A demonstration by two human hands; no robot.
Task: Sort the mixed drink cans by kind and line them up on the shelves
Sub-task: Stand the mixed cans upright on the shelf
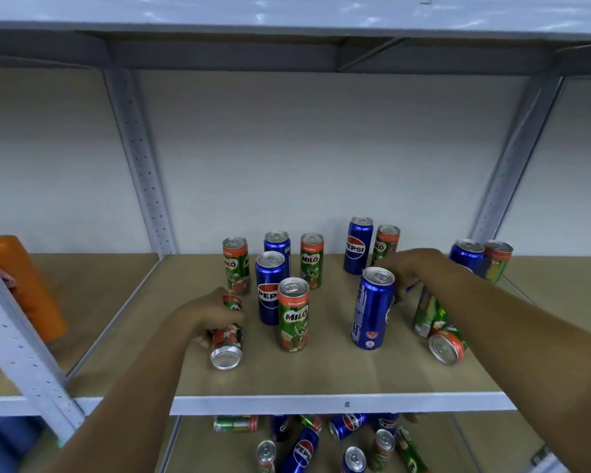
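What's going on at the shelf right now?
A person is sorting cans on the middle shelf. The left hand holds a tilted Milo can; the right hand reaches among the cans behind a standing Pepsi can. Milo and Pepsi still stand mixed, one Milo lies toppled, and more cans lie jumbled on the lower shelf.

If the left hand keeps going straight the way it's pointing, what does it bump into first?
Probably the upright Milo can just beyond the left hand, which holds a tilted Milo can; depth is hard to judge.
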